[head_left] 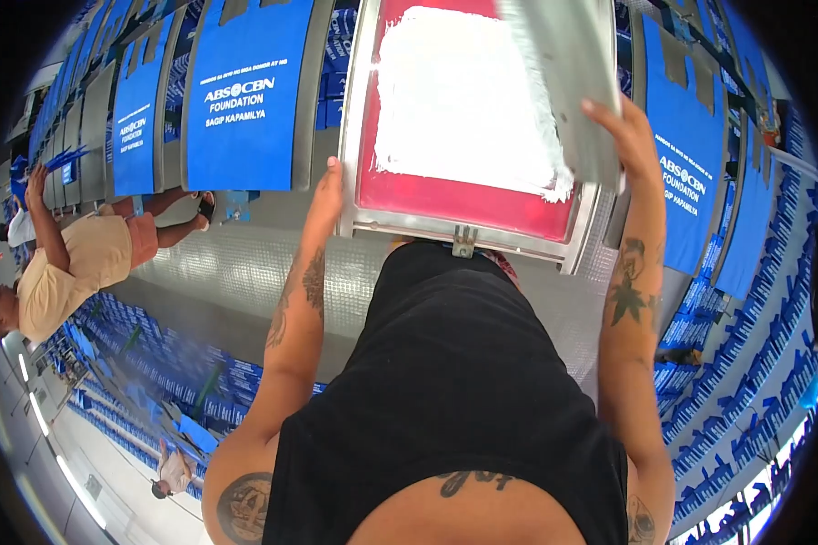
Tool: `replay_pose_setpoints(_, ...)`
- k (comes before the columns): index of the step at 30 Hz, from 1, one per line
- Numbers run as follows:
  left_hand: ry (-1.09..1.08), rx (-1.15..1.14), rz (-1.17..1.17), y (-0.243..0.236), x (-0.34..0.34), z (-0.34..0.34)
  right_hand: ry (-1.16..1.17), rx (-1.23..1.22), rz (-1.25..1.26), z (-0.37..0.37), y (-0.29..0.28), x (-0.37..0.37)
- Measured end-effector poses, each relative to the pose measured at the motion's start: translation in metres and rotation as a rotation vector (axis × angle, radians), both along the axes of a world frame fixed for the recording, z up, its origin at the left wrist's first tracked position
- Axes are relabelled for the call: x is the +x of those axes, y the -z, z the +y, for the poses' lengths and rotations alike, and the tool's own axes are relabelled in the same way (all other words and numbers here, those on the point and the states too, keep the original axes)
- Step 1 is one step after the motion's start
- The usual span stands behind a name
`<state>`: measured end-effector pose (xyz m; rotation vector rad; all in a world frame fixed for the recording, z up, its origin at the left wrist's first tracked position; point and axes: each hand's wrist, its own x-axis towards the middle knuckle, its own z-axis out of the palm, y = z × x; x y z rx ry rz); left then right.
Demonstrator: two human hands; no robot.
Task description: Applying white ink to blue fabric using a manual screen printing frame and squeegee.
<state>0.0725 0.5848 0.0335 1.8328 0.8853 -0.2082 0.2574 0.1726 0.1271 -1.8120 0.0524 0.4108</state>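
A silkscreen frame (pixel 400 221) with pale metal sides lies in front of my body. Its red mesh (pixel 463 197) is largely covered by a thick, ragged-edged layer of white ink (pixel 459 100). My left hand (pixel 325 202) grips the frame's left side near the front corner, thumb up and the other fingers mostly hidden. On the right, my right hand (pixel 629 136) is closed round a long grey squeegee (pixel 568 86), thumb on its near face. The squeegee stands tilted along the mesh's right part, white ink along its lower edge. A small metal clip (pixel 464 242) sits on the frame's front bar.
Blue printed bags (pixel 241 136) lie on metal boards to the left, and another blue bag (pixel 686 136) lies on the right. A person in a beige shirt (pixel 86 263) handles blue pieces at far left. Racks of blue bags (pixel 754 363) line both sides.
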Motion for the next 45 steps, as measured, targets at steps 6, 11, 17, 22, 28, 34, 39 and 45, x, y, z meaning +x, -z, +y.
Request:
replay_pose_setpoints(6,0.426,0.756,-0.540,-0.030,0.081,-0.001,-0.513,-0.819,-0.584,0.091,-0.003,0.091)
replay_pose_setpoints(11,0.689,1.005,-0.699,-0.041,0.124,-0.053,-0.376,-1.083,-0.954,0.105,0.100,-0.012)
replay_pose_setpoints(17,1.018,0.726,-0.613,-0.074,0.050,-0.067,-0.242,-0.944,-0.710,0.046,0.018,-0.125)
replay_pose_setpoints(22,0.992,0.648,-0.558,-0.079,0.000,-0.074,-0.186,-0.826,-0.642,0.046,0.029,-0.178)
replay_pose_setpoints(28,1.073,0.696,-0.506,-0.026,0.128,-0.061,-0.289,-1.007,-0.594,0.044,0.060,-0.050)
replay_pose_setpoints(34,1.122,0.793,-0.345,-0.069,0.201,-0.062,-0.312,-1.037,-0.558,0.048,0.048,0.023)
replay_pose_setpoints(39,1.105,0.762,-0.586,-0.075,0.039,-0.067,-0.278,-0.890,-0.607,0.034,0.043,-0.139)
replay_pose_setpoints(45,1.187,0.887,-0.391,-0.048,0.188,-0.069,-0.248,-1.072,-0.317,0.045,0.058,-0.011)
